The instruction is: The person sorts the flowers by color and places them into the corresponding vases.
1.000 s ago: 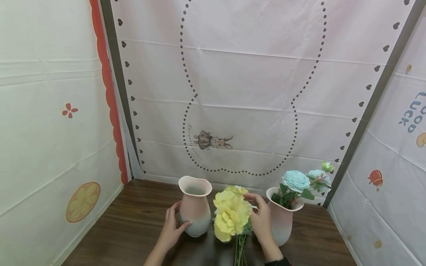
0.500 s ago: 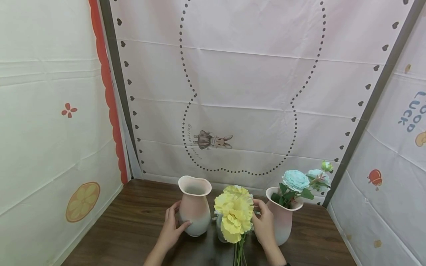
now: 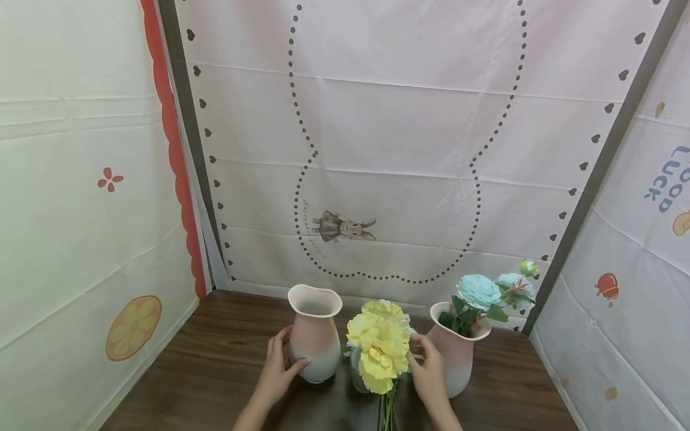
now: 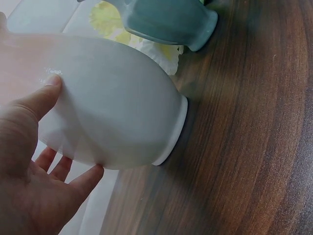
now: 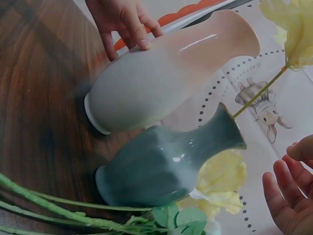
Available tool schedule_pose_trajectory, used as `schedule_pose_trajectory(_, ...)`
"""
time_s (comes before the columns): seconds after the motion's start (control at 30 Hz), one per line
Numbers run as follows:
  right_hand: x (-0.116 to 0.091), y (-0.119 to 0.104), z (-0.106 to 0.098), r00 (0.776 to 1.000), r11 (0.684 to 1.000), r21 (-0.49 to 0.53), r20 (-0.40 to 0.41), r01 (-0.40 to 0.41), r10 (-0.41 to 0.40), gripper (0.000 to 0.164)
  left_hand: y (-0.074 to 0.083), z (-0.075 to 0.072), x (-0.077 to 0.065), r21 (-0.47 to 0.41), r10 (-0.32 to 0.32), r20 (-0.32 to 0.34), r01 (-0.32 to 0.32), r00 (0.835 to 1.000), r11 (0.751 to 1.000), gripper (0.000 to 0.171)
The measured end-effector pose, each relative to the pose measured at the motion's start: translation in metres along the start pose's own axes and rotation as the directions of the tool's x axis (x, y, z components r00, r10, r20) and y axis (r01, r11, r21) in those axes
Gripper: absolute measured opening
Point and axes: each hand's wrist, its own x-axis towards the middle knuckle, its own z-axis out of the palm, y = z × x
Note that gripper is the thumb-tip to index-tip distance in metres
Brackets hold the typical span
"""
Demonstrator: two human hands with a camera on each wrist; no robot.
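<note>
My left hand holds an upright pink-and-white vase by its side. In the left wrist view its thumb lies across the glaze and the fingertips wrap the other side. My right hand is beside a yellow artificial flower, fingers loosely bent and nothing visible between them. The right wrist view shows a small teal vase between that hand and the pink-and-white vase. One yellow bloom rises on a stem from its mouth. More flowers with green stems lie on the table in front, partly hiding the teal vase.
At the right stands a second pink-and-white vase with pale blue flowers, close to my right hand. Printed cloth hangs behind and at both sides of the dark wooden table.
My right hand has drawn slightly right and down from the yellow bloom. That bloom has shifted a little right, uncovering part of the teal vase. The left hand stays on its vase.
</note>
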Motion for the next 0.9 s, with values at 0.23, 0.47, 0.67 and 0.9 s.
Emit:
schedule_pose_trajectory(0.23,-0.004,0.01,0.0,1.0,1.0,-0.016,0.019,-0.015,0.016,0.02,0.0,0.0,0.001,0.005,0.0,-0.001,0.0,1.0,1.0,0.084)
schedule_pose_trajectory(0.47,-0.009,0.022,-0.001,0.999,1.0,-0.016,0.045,-0.027,0.027,0.018,-0.001,0.001,0.001,0.015,0.016,-0.01,-0.016,1.0,1.0,0.084)
schedule_pose_trajectory(0.67,-0.012,0.029,-0.002,0.995,0.997,-0.017,0.075,-0.069,0.07,0.022,-0.002,0.001,0.001,0.007,0.018,-0.011,-0.018,1.0,1.0,0.084)
schedule_pose_trajectory(0.9,-0.015,0.038,0.001,0.994,0.997,-0.025,0.071,-0.076,0.078,0.023,-0.002,0.001,0.001,-0.002,0.009,-0.002,-0.009,1.0,1.0,0.085)
